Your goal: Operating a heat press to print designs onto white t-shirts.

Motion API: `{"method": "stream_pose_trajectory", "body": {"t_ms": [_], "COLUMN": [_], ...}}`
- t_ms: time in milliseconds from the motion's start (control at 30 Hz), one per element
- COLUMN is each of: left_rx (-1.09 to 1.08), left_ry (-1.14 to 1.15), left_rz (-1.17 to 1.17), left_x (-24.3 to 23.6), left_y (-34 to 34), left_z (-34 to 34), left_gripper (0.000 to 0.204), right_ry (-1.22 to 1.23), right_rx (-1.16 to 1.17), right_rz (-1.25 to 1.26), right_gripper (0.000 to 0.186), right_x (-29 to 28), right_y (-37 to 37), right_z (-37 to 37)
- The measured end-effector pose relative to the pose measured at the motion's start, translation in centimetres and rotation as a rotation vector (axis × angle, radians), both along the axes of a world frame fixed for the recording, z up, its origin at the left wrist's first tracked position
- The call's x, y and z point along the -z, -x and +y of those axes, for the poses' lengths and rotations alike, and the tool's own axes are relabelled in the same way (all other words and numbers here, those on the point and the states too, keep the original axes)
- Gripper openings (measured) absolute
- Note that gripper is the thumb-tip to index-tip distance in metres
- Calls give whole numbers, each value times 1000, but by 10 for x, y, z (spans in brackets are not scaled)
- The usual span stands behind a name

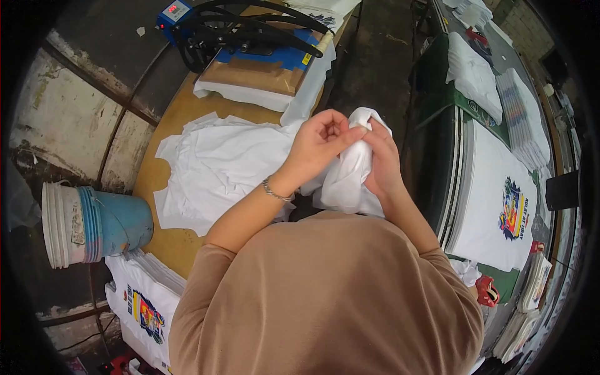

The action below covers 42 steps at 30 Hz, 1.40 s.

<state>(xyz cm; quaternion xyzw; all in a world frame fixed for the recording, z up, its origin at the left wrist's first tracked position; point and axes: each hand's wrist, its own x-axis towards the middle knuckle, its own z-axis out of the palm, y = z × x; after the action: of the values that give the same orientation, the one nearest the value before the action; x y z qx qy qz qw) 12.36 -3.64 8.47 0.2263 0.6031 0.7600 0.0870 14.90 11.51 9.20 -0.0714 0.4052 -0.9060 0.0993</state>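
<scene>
A white T-shirt (350, 172) hangs bunched up in front of my chest, between my two hands. My left hand (324, 139) has its fingers curled and pinches at the shirt's gathered upper part with the thumb. On the other side, my right hand (382, 156) is closed on the same shirt, its fingertips partly covered by the cloth. To the left, a loose pile of white shirts (225, 162) lies spread over a tan table (165, 240).
A heat press (250, 59) stands at the table's far end. Blue and white stacked buckets (119, 219) sit at the left, above printed shirts (147, 306). On the right, a dark-edged bench bears a printed shirt stack (487, 200) and more folded shirts (472, 75).
</scene>
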Motion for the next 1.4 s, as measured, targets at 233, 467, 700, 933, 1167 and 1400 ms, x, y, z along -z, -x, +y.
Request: {"method": "stream_pose_trajectory", "body": {"t_ms": [233, 467, 700, 933, 1167, 1400], "left_rx": [-36, -418, 106, 340, -259, -1377], "left_ry": [81, -148, 931, 1282, 710, 1811], "left_rz": [-36, 396, 946, 614, -172, 747], "left_x": [-18, -10, 63, 146, 100, 4], "left_y": [-8, 22, 35, -38, -9, 16], "left_z": [5, 18, -3, -92, -106, -195], "left_gripper": [16, 22, 33, 35, 45, 42], "right_ry": [-49, 448, 514, 489, 280, 131], "right_rx": [86, -2, 286, 430, 410, 368], "right_rz": [-37, -245, 225, 578, 254, -163], "right_gripper": [38, 38, 36, 44, 37, 28], "right_x": [-2, -6, 22, 22, 17, 18], "right_y": [3, -3, 21, -7, 27, 14], "right_z": [2, 21, 185, 444, 342, 89]}}
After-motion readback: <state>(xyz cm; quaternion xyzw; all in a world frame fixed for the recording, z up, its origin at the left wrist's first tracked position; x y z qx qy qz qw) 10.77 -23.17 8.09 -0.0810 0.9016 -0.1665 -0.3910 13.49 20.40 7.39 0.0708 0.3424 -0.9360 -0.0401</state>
